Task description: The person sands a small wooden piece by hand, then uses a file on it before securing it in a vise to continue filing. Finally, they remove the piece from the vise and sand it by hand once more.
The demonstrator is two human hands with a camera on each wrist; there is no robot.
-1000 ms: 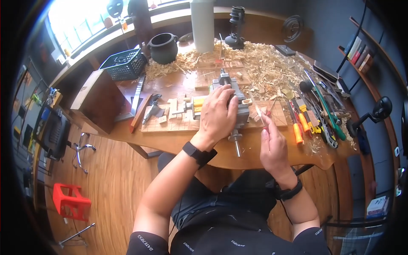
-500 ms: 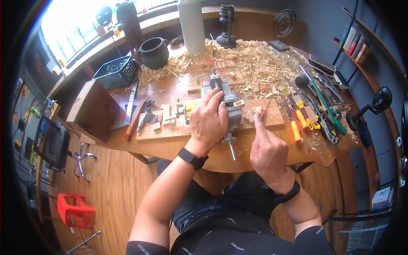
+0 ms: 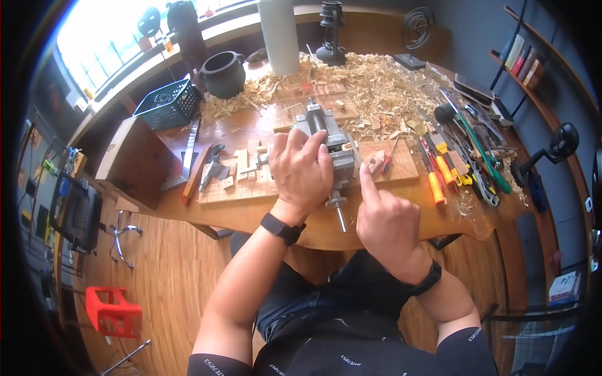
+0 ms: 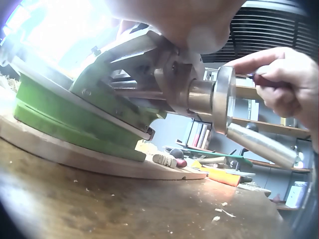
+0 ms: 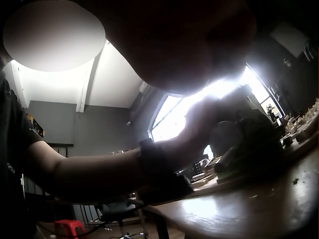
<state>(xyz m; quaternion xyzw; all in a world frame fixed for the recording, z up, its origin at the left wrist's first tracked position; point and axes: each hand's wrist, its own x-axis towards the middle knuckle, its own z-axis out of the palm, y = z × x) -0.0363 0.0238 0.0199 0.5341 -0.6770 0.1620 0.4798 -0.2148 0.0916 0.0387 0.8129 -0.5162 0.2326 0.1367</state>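
My left hand grips the top of a grey metal vise from the left, fingers bent over it and tips partly hidden. A small light wood piece shows at the vise's right side. Just right of the vise, my right hand holds a thin blade-like tool, index finger stretched along it. In the left wrist view, the right hand pinches its dark red handle beside the vise's round screw end. The vise has a green base.
A wooden board under the vise bears a holed wood block on the right and several wood pieces on the left. Orange-handled tools lie farther right. Wood shavings cover the back, near a dark pot.
My right hand has turned and moved slightly left, its index finger now stretched along the tool. The left hand stays on the vise, with its fingers more bent. The head view has shifted slightly.
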